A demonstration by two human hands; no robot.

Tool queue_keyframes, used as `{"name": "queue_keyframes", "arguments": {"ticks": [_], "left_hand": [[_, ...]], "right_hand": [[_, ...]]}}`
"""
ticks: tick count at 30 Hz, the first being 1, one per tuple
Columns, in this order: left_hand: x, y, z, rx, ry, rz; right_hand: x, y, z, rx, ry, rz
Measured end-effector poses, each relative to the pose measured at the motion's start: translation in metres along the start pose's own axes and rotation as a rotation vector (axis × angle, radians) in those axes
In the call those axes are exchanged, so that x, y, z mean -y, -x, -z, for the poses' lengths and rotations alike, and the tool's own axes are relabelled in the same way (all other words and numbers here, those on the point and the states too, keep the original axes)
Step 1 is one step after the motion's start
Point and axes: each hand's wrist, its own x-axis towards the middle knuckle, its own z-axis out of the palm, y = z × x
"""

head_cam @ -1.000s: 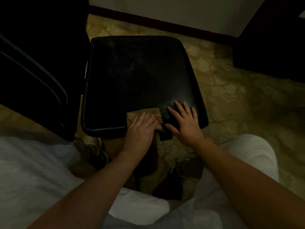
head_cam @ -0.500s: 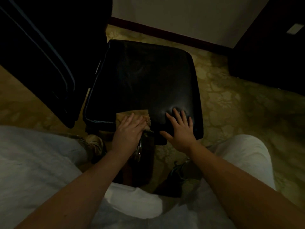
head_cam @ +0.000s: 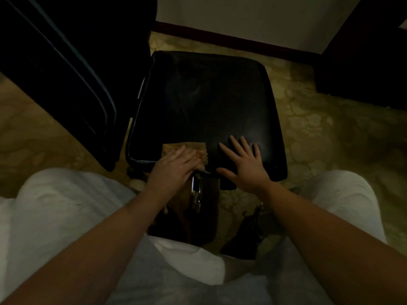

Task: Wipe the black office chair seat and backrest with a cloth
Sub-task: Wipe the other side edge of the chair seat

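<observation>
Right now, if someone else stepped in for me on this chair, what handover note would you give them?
Left hand: flat, pressing the tan cloth on the near left edge of the seat.
Right hand: spread flat on the seat by its near right corner.
Done: the cloth is at the near edge; how much is clean cannot be told.
To do: rest of the seat, then the backrest, probably the dark panel at left.

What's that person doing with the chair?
A person is wiping a black chair seat. The left hand presses a tan cloth flat on the seat's near edge. The right hand lies flat beside it, fingers spread, probably steadying the seat. The backrest, on the left, is not being touched.
</observation>
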Motion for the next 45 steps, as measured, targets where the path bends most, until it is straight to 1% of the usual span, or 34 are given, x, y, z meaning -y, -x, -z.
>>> {"name": "queue_keyframes", "arguments": {"ticks": [3,7,11,16,20,25,31,32,34,37,39,42,45], "left_hand": [[0.008,0.001,0.003,0.007,-0.022,-0.003],[-0.003,0.001,-0.007,0.011,-0.027,0.017],[-0.015,-0.004,-0.007,0.008,0.004,0.033],[-0.002,0.000,-0.001,0.022,0.064,-0.076],[0.020,0.009,0.007,0.056,0.050,-0.132],[0.025,0.011,0.007,0.045,0.049,-0.065],[-0.023,-0.005,-0.009,-0.004,0.060,0.115],[-0.025,-0.005,-0.011,-0.008,0.063,0.118],[-0.020,-0.004,-0.009,0.001,0.051,0.066],[0.003,0.004,0.001,0.041,0.054,-0.042],[0.022,0.010,0.008,0.052,0.054,-0.068],[0.034,0.016,0.011,0.046,0.029,-0.035],[0.019,0.012,0.004,0.018,0.023,0.012]], "right_hand": [[0.002,0.000,-0.001,-0.012,0.001,-0.004],[0.002,0.000,-0.004,-0.027,0.004,-0.007],[-0.004,-0.001,-0.004,-0.005,0.013,0.002],[-0.009,-0.004,0.000,-0.002,-0.073,-0.014],[-0.007,-0.003,-0.003,-0.020,-0.073,-0.021],[-0.002,-0.003,-0.005,-0.042,-0.073,-0.036],[-0.001,-0.005,-0.005,-0.017,-0.060,-0.061],[-0.002,-0.006,-0.004,-0.004,-0.067,-0.056],[-0.006,-0.006,-0.003,0.014,-0.095,-0.043],[-0.010,-0.006,0.000,0.041,-0.137,-0.027],[-0.010,-0.007,0.001,0.060,-0.155,-0.031],[-0.007,-0.007,0.002,0.063,-0.179,-0.046],[-0.001,-0.007,0.001,0.058,-0.138,-0.068]]}}
